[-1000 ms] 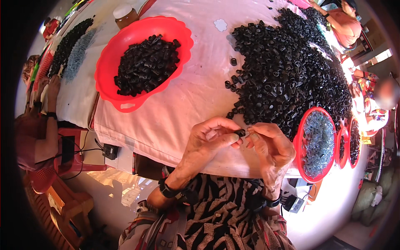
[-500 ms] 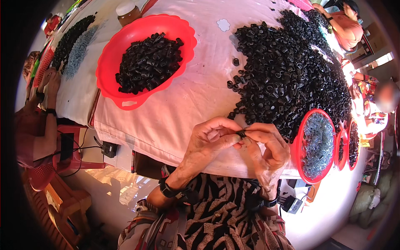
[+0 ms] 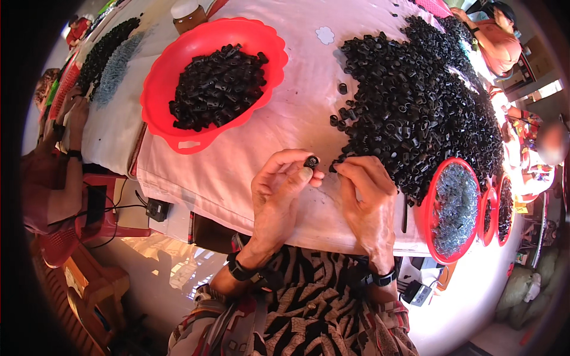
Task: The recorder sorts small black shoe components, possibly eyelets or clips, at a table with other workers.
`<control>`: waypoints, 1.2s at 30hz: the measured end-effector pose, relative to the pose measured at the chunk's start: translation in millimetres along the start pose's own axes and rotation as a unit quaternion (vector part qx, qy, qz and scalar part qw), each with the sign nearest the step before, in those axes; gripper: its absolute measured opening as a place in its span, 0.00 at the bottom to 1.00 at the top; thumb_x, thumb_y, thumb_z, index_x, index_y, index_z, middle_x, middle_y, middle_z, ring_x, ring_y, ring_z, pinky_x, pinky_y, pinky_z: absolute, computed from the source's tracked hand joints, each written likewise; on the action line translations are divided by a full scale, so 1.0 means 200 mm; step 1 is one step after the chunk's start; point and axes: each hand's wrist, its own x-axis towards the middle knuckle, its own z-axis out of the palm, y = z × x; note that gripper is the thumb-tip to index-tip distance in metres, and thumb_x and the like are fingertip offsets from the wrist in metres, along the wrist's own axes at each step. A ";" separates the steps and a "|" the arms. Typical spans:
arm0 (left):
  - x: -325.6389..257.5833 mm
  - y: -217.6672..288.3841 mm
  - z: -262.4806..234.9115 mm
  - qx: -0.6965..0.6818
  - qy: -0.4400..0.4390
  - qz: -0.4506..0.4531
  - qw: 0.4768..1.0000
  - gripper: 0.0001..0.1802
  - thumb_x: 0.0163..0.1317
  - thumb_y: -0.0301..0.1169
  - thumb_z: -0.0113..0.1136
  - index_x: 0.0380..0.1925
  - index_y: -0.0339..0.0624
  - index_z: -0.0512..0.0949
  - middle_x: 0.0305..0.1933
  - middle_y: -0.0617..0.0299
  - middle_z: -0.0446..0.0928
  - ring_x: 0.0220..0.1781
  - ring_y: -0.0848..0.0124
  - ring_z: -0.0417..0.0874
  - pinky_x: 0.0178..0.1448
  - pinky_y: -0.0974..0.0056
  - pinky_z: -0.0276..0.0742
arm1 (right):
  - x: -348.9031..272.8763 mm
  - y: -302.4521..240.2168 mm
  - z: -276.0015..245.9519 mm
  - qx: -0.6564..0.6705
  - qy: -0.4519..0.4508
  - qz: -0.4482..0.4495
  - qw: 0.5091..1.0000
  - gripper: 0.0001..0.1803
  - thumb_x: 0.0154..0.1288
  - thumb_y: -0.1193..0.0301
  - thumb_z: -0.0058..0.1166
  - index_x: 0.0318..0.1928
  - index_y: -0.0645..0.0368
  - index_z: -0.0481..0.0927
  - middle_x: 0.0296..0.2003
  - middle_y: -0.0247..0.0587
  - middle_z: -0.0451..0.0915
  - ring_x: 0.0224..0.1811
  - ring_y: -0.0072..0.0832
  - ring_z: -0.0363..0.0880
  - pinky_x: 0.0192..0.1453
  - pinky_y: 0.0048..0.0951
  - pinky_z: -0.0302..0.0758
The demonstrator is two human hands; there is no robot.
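My left hand [image 3: 279, 199] pinches a small round black plastic part [image 3: 311, 161] between thumb and fingertips, with its hollow end turned up. Just right of it, my right hand [image 3: 367, 199] has its thumb and fingers pressed together at the near edge of a big heap of black plastic parts [image 3: 415, 101]. Something dark shows at its fingertips, but I cannot make out whether it is held or lies in the heap. A thin dark stick [image 3: 405, 215] lies on the cloth right of that hand.
At the left stands a red scalloped basin [image 3: 155, 98] with black parts inside. A red bowl [image 3: 425, 213] of small metal springs sits at the right edge, beside smaller red bowls. A lidded jar [image 3: 189, 16] is behind the basin. People sit at both sides of the cloth-covered table [image 3: 237, 172].
My hands were together over one small dark piece. Now they are apart: the left has moved up and left with the black part, the right has moved slightly left toward the heap's edge.
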 end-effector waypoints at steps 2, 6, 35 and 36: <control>-0.01 -0.01 -0.01 -0.010 -0.001 -0.005 1.000 0.13 0.67 0.23 0.59 0.50 0.33 0.78 0.48 0.56 0.80 0.44 0.71 0.82 0.51 0.69 0.77 | 0.02 -0.02 0.01 -0.003 -0.024 -0.004 1.000 0.12 0.49 0.86 0.57 0.36 0.66 0.81 0.36 0.43 0.79 0.39 0.41 0.79 0.37 0.37 0.80; 0.00 0.00 -0.01 -0.010 -0.006 -0.004 1.000 0.13 0.67 0.23 0.59 0.50 0.33 0.78 0.48 0.55 0.80 0.44 0.71 0.82 0.51 0.69 0.78 | 0.03 -0.04 0.01 -0.049 -0.055 0.010 0.997 0.08 0.51 0.85 0.57 0.34 0.65 0.78 0.35 0.42 0.77 0.37 0.40 0.79 0.35 0.37 0.79; -0.01 -0.05 0.07 0.064 -0.112 -0.120 0.984 0.09 0.66 0.20 0.58 0.45 0.33 0.78 0.40 0.55 0.82 0.42 0.70 0.83 0.49 0.66 0.78 | -0.09 -0.03 -0.15 0.382 0.089 0.233 0.890 0.13 0.55 0.87 0.62 0.41 0.65 0.82 0.41 0.41 0.81 0.40 0.21 0.81 0.44 0.19 0.78; -0.01 -0.05 0.07 0.072 -0.119 -0.120 0.983 0.09 0.66 0.20 0.59 0.46 0.32 0.78 0.39 0.56 0.82 0.41 0.70 0.83 0.49 0.66 0.78 | -0.10 -0.03 -0.15 0.367 0.092 0.239 0.895 0.12 0.55 0.87 0.63 0.41 0.65 0.82 0.40 0.41 0.81 0.39 0.21 0.81 0.44 0.19 0.78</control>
